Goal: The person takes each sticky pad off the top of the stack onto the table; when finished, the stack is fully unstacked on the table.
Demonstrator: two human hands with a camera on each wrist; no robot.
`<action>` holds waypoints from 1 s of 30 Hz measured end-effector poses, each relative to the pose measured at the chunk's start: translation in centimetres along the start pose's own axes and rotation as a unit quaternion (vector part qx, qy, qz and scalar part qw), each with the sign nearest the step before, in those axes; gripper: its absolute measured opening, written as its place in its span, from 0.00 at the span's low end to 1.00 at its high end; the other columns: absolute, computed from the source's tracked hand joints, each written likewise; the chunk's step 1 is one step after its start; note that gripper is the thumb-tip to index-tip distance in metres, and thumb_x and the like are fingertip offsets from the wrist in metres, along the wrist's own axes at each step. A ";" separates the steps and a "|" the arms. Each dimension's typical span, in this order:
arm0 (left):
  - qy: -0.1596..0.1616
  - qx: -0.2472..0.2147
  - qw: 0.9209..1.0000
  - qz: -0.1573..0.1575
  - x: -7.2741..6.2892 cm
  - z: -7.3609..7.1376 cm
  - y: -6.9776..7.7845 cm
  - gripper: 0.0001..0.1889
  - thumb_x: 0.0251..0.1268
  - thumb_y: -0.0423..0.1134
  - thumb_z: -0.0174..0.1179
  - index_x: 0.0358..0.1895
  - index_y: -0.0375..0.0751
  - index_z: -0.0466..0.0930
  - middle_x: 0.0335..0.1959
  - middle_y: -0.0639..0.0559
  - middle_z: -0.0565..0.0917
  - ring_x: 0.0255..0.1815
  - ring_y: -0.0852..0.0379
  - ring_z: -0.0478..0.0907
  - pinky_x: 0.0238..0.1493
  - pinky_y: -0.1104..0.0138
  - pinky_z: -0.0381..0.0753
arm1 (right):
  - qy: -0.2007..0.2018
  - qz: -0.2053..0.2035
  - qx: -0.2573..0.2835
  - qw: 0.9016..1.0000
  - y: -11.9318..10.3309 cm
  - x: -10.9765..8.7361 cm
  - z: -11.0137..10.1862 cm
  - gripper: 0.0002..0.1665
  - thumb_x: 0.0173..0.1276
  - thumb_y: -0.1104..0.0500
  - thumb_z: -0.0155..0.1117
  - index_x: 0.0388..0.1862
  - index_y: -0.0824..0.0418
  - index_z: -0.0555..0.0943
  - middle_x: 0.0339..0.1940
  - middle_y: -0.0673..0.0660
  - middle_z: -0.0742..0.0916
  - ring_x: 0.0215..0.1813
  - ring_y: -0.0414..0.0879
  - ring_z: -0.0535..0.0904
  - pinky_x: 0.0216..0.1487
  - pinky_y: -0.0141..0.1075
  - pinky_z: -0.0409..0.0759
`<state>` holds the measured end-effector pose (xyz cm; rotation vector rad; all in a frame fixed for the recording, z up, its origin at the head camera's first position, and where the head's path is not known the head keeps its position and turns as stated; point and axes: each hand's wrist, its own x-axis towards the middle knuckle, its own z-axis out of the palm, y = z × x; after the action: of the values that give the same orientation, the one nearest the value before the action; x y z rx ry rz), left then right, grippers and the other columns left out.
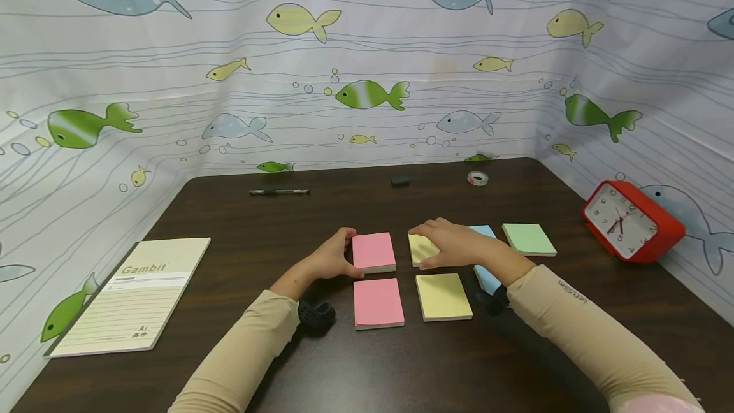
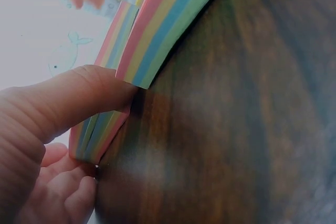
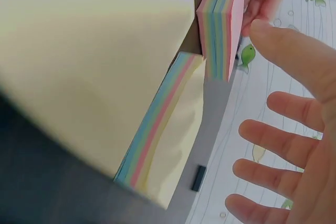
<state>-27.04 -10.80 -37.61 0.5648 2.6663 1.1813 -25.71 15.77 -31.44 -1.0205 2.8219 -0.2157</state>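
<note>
Square sticky-note pads lie in two rows on the dark table. My left hand [image 1: 332,256] holds the far pink sticky-note pad [image 1: 373,251] at its left side, thumb at the front corner and fingers at the back. In the left wrist view its thumb [image 2: 79,98] lies against striped pad edges. My right hand [image 1: 453,242] hovers over the far yellow pad [image 1: 420,248], partly hiding it; in the right wrist view its fingers [image 3: 278,135] are spread, apart from the pads. Nearer lie a pink pad [image 1: 378,303] and a yellow pad [image 1: 444,297].
Blue pads [image 1: 487,279] lie partly under the right forearm, a green pad [image 1: 529,239] beyond. A notebook [image 1: 137,292] lies left, a red clock [image 1: 633,222] stands right. Along the back are a pen [image 1: 279,192], a dark eraser-like block [image 1: 400,181] and a tape roll [image 1: 477,178].
</note>
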 end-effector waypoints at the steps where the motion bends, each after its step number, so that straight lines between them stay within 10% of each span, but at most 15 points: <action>1: 0.000 0.001 1.000 -0.001 0.0 0.0 0.0 0.46 0.33 0.37 0.73 0.59 0.32 0.53 0.60 0.39 0.60 0.60 0.46 0.59 0.57 0.58 0.59 | -0.001 0.001 -0.001 1.000 -0.2 0.4 0.0 0.39 0.53 0.43 0.62 0.61 0.57 0.64 0.56 0.58 0.71 0.58 0.54 0.63 0.47 0.49 0.69; 30: 0.000 -0.012 1.000 -0.008 0.0 -0.1 0.1 0.46 0.33 0.38 0.73 0.59 0.33 0.54 0.60 0.39 0.60 0.59 0.46 0.60 0.57 0.58 0.60 | -0.081 0.014 -0.062 0.995 -3.2 8.1 1.9 0.50 0.40 0.38 0.69 0.59 0.61 0.64 0.52 0.55 0.73 0.47 0.48 0.66 0.45 0.40 0.69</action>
<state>-27.03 -10.79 -37.50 0.5396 2.6489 1.2075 -29.55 8.00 -33.39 -0.9733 2.7292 0.0440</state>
